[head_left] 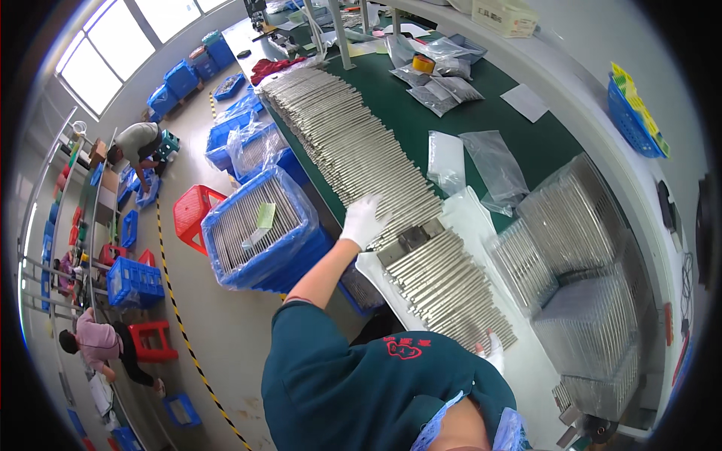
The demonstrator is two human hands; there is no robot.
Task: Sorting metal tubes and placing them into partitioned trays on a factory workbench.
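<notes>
A long row of slim silvery metal rods (353, 139) lies side by side on the green table. My left hand (365, 222), in a white glove, rests at the left ends of these rods with its fingers stretched over them. Closer to me, a second group of rods (447, 278) lies on a white sheet (470, 214). Between the two groups sits a small dark metal block (412, 238). At the near right edge of the second group is my right hand (493, 352), gloved with bare fingertips. Its fingers are apart at the rods; my body partly hides it.
Clear plastic trays (587, 323) of rods stack at the right. Plastic bags (444, 83) and orange tape (423, 64) lie farther back. Left of the table stand a lined blue crate (259, 225) of rods and a red stool (197, 218). Two people work farther left.
</notes>
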